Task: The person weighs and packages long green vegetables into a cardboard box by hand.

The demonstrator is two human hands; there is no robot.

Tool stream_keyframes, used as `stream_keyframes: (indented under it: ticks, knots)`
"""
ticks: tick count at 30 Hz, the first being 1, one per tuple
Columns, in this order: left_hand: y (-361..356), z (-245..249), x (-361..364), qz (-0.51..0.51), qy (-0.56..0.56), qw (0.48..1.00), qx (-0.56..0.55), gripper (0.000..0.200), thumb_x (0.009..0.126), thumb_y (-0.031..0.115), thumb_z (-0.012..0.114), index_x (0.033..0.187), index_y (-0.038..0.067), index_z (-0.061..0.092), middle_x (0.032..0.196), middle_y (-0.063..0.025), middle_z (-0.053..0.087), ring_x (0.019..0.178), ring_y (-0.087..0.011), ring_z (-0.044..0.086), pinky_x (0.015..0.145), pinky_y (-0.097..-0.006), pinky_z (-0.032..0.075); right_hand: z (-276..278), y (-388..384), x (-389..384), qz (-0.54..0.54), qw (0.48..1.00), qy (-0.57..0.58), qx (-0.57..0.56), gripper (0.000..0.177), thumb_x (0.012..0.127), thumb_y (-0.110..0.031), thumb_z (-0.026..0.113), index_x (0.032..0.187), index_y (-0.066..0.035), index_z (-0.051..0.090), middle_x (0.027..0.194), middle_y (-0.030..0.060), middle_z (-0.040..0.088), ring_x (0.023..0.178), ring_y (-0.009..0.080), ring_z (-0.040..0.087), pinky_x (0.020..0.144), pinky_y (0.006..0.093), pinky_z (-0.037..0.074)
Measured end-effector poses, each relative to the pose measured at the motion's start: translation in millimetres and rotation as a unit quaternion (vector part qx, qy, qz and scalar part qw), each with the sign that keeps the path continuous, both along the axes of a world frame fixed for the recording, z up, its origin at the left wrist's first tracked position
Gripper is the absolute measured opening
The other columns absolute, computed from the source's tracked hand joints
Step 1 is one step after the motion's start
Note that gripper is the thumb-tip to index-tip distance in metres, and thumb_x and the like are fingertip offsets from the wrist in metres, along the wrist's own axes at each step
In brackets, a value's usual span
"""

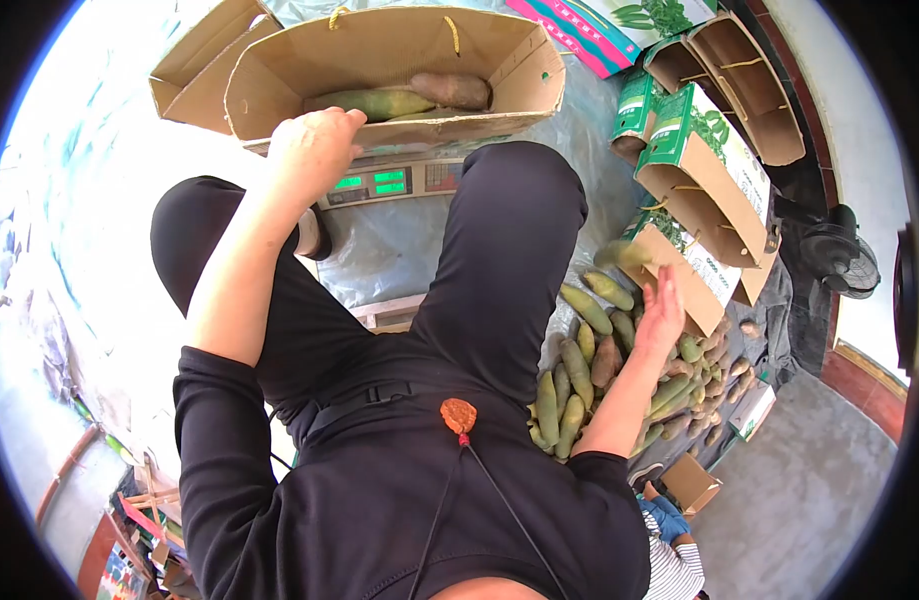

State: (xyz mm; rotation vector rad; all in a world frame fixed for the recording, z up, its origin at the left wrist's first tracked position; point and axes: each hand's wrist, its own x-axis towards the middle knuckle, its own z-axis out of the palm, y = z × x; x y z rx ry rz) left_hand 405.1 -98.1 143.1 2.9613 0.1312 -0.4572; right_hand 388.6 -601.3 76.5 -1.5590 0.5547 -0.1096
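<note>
My left hand (pixel 314 150) is at the near rim of an open cardboard box (pixel 399 40), with its fingers bent round the edge. Inside lie a long green radish (pixel 374 103) and a brownish one (pixel 451 91). Under the box's near side, a scale (pixel 387 184) shows lit green digits. On the right, my right hand (pixel 659 310) has its fingers apart and holds nothing. Just beyond its fingertips is a motion-blurred green radish (pixel 622 254), in front of an open carton (pixel 684 275). A pile of green radishes (pixel 576 370) lies beside my right hand.
Several green and white cartons (pixel 704 190) stand open at the right, near a black fan (pixel 841 252). Brownish roots (pixel 724 380) lie beyond the pile. Another cardboard box (pixel 204 75) is at the upper left. A person in stripes (pixel 674 565) is at the lower right.
</note>
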Motion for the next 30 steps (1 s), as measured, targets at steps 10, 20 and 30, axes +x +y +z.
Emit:
stream_keyframes:
  ticks: [10,20,30]
  knots:
    - [3,-1,-3,-0.009,0.005,1.000,-0.006,0.035,0.081,0.017,0.066,0.114,0.007,0.060,0.104,-0.0129,0.064,0.098,-0.0313,0.062,0.084,-0.0421,0.049,177,163,87,0.329,0.890,-0.315,0.022,0.046,0.093,-0.014,0.051,0.135,0.006,0.044,0.138,0.0171,0.047,0.130,0.0265,0.044,0.091,0.0323,0.044]
    - [4,-5,-5,-0.028,-0.037,0.999,-0.015,0.033,0.080,0.018,0.068,0.111,0.006,0.062,0.101,-0.0126,0.065,0.096,-0.0314,0.063,0.082,-0.0420,0.050,142,291,136,0.406,0.888,-0.137,0.170,0.036,0.089,-0.012,0.062,0.121,0.004,0.057,0.113,0.0088,0.063,0.102,0.0141,0.058,0.076,0.0237,0.046]
    - [-3,5,-1,-0.011,0.006,1.000,-0.005,0.039,0.082,0.020,0.066,0.119,0.010,0.059,0.109,-0.0127,0.064,0.102,-0.0320,0.060,0.087,-0.0423,0.048,25,158,120,0.194,0.976,-0.043,0.090,0.026,0.086,-0.012,0.063,0.111,-0.003,0.063,0.110,0.0052,0.065,0.096,0.0151,0.062,0.074,0.0291,0.048]
